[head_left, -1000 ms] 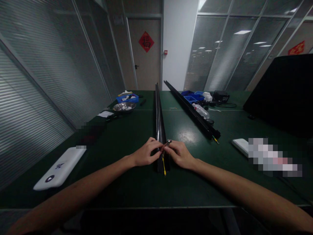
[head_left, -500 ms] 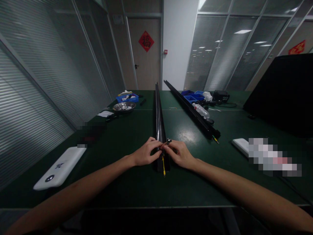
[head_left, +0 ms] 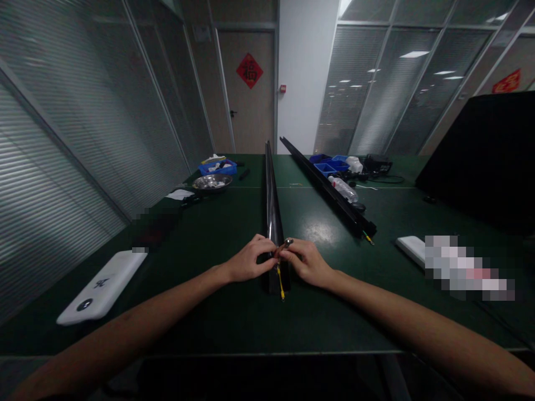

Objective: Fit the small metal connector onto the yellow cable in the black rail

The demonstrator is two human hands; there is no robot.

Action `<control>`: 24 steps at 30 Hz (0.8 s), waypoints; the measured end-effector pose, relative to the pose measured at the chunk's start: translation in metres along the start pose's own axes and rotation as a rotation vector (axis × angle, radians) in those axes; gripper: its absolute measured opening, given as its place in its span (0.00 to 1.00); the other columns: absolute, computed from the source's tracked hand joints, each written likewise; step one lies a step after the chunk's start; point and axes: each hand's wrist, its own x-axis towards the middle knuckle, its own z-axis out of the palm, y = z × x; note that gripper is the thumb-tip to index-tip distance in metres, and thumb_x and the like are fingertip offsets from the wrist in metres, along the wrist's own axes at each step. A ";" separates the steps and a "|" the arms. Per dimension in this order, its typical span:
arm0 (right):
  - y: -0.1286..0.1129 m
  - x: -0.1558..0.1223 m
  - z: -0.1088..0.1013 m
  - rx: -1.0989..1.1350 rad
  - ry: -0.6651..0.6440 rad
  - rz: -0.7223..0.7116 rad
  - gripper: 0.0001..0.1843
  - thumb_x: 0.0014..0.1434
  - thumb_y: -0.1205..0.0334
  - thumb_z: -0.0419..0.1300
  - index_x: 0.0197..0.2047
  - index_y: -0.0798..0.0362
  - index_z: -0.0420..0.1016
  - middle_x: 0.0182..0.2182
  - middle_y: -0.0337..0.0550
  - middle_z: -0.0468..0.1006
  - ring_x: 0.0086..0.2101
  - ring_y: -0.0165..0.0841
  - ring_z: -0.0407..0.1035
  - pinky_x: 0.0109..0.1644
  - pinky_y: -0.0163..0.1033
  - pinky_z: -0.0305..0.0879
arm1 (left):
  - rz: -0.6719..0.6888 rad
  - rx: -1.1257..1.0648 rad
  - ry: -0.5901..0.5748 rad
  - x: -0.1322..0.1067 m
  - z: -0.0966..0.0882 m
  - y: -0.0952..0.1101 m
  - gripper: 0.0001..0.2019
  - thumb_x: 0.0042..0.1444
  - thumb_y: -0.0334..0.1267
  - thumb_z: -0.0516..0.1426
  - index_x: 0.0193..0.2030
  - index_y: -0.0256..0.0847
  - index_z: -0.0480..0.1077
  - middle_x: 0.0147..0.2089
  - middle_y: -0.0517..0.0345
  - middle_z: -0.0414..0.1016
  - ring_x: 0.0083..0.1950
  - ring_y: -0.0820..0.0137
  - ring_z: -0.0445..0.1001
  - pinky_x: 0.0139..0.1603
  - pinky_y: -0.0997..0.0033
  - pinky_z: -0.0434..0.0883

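Note:
A long black channel-shaped bar (head_left: 272, 206) lies lengthwise on the green table, its near end between my hands. My left hand (head_left: 252, 259) rests at that end's left side, thumb and fingers closed in a pinch; what they hold is hidden. From the right, my right hand (head_left: 308, 263) pinches a small shiny metal part (head_left: 288, 243) above the bar, its fingertips close to those of the left. Below the fingers hangs a short yellow wire (head_left: 281, 281) with a metal terminal at its tip. The exact contact between the fingertips is too small to make out.
Another black bar (head_left: 330, 192) with a green-yellow wire lies to the right, beside a clear bottle (head_left: 345, 189) and blue bins (head_left: 330, 167). A metal bowl (head_left: 212, 182) and blue basket (head_left: 217, 167) stand far left. A white case (head_left: 104, 287) lies near left; a dark screen (head_left: 480, 161) stands right.
The metal part between my right fingers has tilted slightly. The yellow wire's lower tip has swung a little to the right. Both hands stay in nearly the same place.

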 end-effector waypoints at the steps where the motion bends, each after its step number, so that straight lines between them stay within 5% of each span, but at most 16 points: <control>1: 0.000 0.000 0.000 0.002 -0.005 0.002 0.15 0.73 0.59 0.53 0.35 0.53 0.75 0.33 0.43 0.77 0.34 0.34 0.71 0.39 0.39 0.67 | 0.003 0.004 0.003 0.000 0.001 -0.001 0.06 0.67 0.37 0.55 0.45 0.40 0.72 0.46 0.55 0.77 0.49 0.64 0.73 0.58 0.60 0.63; 14: -0.004 -0.003 0.000 0.049 0.096 0.052 0.13 0.73 0.58 0.54 0.48 0.53 0.78 0.37 0.44 0.79 0.36 0.33 0.73 0.42 0.38 0.69 | -0.016 -0.016 0.000 0.001 0.001 0.000 0.08 0.68 0.39 0.54 0.47 0.41 0.74 0.46 0.55 0.77 0.49 0.63 0.73 0.59 0.59 0.62; 24: -0.007 -0.001 -0.002 0.014 0.103 0.026 0.14 0.74 0.57 0.53 0.42 0.54 0.77 0.33 0.41 0.75 0.33 0.33 0.70 0.38 0.37 0.66 | -0.008 -0.009 0.000 0.001 0.001 0.002 0.07 0.68 0.38 0.54 0.45 0.40 0.73 0.45 0.56 0.77 0.48 0.64 0.73 0.59 0.61 0.62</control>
